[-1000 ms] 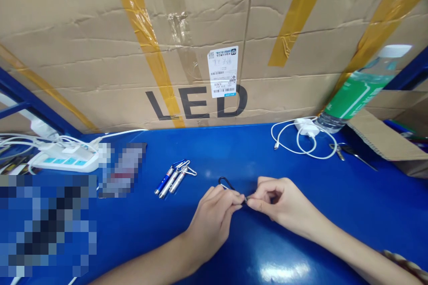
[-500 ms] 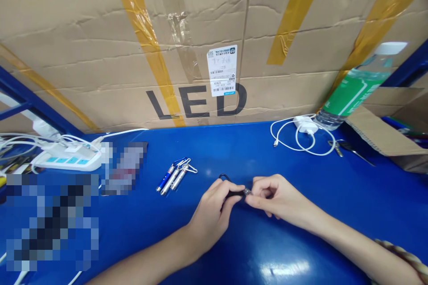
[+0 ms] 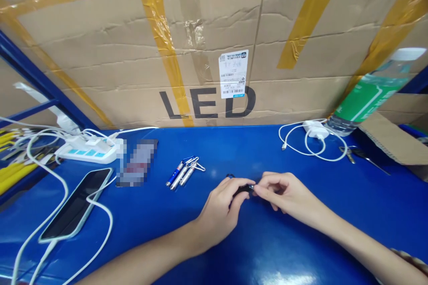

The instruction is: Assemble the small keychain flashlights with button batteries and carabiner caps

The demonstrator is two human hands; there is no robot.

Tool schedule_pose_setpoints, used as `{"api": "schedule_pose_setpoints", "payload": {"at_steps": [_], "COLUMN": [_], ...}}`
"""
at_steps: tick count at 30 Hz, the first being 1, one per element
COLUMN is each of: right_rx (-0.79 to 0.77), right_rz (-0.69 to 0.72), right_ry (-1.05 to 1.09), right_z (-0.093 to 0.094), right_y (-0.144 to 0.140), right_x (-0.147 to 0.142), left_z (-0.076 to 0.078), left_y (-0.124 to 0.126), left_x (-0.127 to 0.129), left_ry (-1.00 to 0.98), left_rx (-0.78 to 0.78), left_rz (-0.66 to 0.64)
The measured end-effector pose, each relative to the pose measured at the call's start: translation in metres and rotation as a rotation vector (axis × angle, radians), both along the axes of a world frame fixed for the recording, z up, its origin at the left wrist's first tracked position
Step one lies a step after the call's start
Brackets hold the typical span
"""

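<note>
Facing a tall taped brown cardboard box [image 3: 214, 44] printed LED, behind a glossy blue metal tabletop [image 3: 301, 249]. Lying at far left: a white power strip [image 3: 87, 151] and a black flat smartphone [image 3: 77, 203] on a looping white cable. Resting further along, well apart from the hands: three slim pen-shaped keychain lights [image 3: 183, 173], blue and silver, side by side. Working at centre, just above the table: left hand [image 3: 220, 211] pinching the body of a small dark keychain light [image 3: 243, 188] between thumb and curled fingers, with its dark clip ring peeking out behind the knuckles; right hand [image 3: 287, 196] pinching the silvery tip of the same light between thumb and forefinger, other fingers folded under. Judging by size: light, stiff, smooth and liable to slip or roll; best gripped around the barrel, twisting at the end cap. Sitting at right: a coiled white charger cable [image 3: 310, 140], metal keys [image 3: 354, 154], and a clear green-labelled water bottle [image 3: 371, 91].
</note>
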State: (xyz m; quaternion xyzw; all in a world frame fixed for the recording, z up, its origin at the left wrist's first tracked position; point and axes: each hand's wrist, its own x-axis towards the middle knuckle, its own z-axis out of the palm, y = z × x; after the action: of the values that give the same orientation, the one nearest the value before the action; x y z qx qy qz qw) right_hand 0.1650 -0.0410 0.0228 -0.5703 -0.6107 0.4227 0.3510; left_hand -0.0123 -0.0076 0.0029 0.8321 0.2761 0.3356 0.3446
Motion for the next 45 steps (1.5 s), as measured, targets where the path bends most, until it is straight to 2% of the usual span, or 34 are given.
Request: {"api": "schedule_pose_setpoints", "payload": {"at_steps": [5,12,26,36,41,45], "right_rx": [0.082,0.086,-0.035,0.169,0.210,0.268], "right_rz": [-0.064,-0.097,-0.045,-0.024,0.029,-0.001], "right_ry": [-0.099,-0.050,0.111,0.077,0.065,0.004], "right_z": [0.0011,0.0029,-0.0048,-0.0044,-0.0048,-0.0039], "right_y": [0.0000,0.0011,0.0015,-0.0026,-0.0051,-0.0044], "right_x": [0.0000,0.0009,0.0050,0.0037,0.0030,0.0019], "left_z": [-0.0008,-0.0017,-0.0001,0.0024,0.0007,0.0024], "left_y": [-0.0014,-0.0023,-0.0025,-0.0028,-0.0021,-0.0011], "left_x": [-0.0002,-0.0006,-0.0030,-0.0041,-0.0036,-0.0037], "left_ry": [-0.008,-0.015,-0.010,0.009,0.006,0.022], "left_rx": [-0.060,-0.097,-0.120,-0.144,-0.106,-0.072], "left_rz": [0.024,0.019,-0.005,0.009,-0.006,-0.031]}}
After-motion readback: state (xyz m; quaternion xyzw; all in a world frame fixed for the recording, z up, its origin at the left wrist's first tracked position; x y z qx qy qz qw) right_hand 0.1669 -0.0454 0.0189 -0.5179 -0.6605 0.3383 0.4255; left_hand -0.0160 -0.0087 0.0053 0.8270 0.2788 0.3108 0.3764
